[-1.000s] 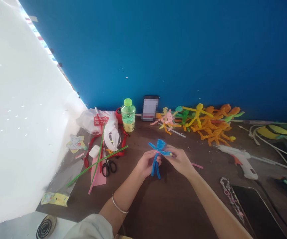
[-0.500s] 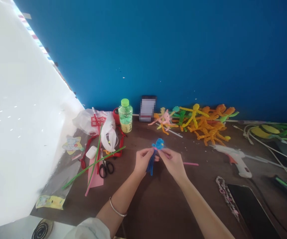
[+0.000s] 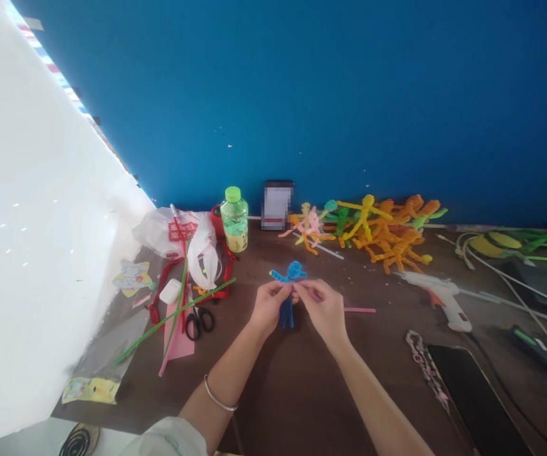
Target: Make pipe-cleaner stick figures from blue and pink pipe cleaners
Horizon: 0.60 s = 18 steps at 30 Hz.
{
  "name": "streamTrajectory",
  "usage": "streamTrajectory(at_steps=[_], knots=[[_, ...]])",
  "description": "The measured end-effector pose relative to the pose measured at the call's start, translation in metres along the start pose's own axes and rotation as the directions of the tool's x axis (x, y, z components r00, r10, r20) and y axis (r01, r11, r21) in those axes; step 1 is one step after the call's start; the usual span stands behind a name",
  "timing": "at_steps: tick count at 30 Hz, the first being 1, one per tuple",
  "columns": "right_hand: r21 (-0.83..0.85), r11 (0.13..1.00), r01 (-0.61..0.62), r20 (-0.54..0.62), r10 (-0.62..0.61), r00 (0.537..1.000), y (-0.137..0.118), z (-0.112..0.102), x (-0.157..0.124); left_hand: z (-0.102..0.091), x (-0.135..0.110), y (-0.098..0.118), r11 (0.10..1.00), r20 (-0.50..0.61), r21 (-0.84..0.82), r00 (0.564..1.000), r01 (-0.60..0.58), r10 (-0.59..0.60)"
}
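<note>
A small blue pipe-cleaner figure (image 3: 294,272) is held upright above the brown tabletop (image 3: 273,380). Its head and one arm stick out above my fingers, and its legs hang below them. My left hand (image 3: 268,307) pinches it from the left, and my right hand (image 3: 323,309) pinches it from the right. The fingers hide its middle. A short pink pipe-cleaner piece (image 3: 359,310) lies just right of my right hand.
Behind my hands, several pipe-cleaner figures (image 3: 382,234) lean against a blue wall. Scissors (image 3: 199,323), green stems (image 3: 173,320), a plastic bag (image 3: 173,237) and a green-capped bottle (image 3: 234,220) stand left. A glue gun (image 3: 437,301) and a dark phone (image 3: 473,399) lie right.
My hands have come closer together. The blue figure has turned, with an arm now pointing left. The whole scene sits slightly further left in the view.
</note>
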State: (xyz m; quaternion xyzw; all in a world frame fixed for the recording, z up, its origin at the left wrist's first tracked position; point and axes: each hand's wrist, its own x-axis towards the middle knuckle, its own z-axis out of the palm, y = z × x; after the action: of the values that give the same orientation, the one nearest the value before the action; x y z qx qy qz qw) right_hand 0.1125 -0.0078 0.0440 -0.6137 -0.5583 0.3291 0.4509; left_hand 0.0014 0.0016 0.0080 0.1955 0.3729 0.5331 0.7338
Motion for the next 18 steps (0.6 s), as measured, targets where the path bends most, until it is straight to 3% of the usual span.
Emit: streamTrajectory(at_steps=[7,13,18], knots=[[0.094,0.994,-0.048,0.045,0.044,0.998,0.003,-0.005,0.004,-0.003,0.002,0.005,0.976,0.163,-0.167,0.980,0.141,-0.114],[0.082,0.995,-0.058,-0.080,0.065,0.995,0.005,0.002,-0.007,0.000,-0.002,0.008,0.917,0.197,-0.321,0.964,0.236,-0.180],[0.045,0.999,-0.009,-0.143,0.016,0.990,0.013,0.008,-0.013,0.002,-0.009,0.019,0.751,0.301,-0.449,0.873,0.484,-0.383]])
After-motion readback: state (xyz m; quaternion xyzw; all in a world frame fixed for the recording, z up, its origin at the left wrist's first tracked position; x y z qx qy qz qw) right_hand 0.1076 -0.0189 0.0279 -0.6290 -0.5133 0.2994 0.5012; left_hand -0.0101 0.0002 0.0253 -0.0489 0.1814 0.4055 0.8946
